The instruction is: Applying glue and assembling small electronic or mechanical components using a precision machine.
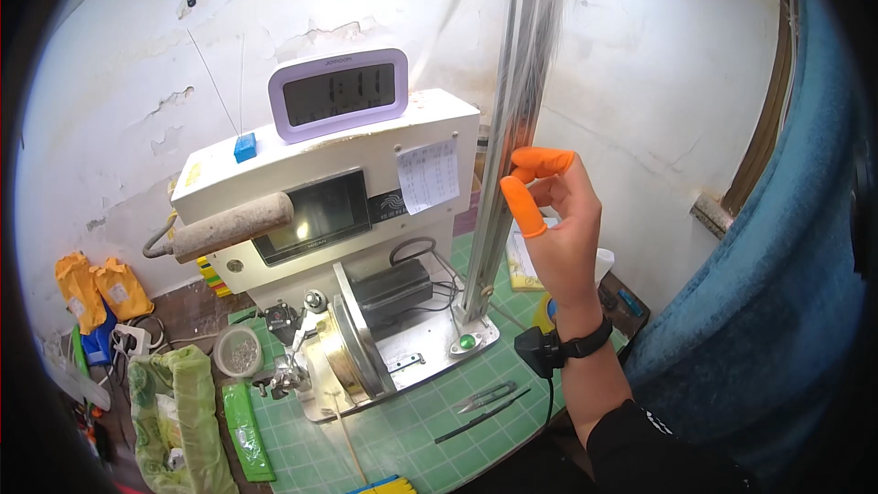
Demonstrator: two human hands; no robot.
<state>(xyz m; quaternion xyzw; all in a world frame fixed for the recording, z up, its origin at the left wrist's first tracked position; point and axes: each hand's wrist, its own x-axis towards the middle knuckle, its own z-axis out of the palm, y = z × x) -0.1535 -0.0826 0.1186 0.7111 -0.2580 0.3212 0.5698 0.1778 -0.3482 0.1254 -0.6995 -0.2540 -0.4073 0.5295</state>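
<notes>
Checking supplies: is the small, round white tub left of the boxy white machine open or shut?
Open: the tub is uncovered on top, and small pale bits show inside.

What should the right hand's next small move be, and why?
With the right hand, perhaps ease the orange-covered fingertips gently together: they are bunched beside the upright metal post, and I cannot make out whether anything is pinched between them.

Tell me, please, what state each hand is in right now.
Left hand: not in view.
Right hand: thumb and forefinger nearly together by the metal post; whether they pinch anything cannot be told.
</notes>
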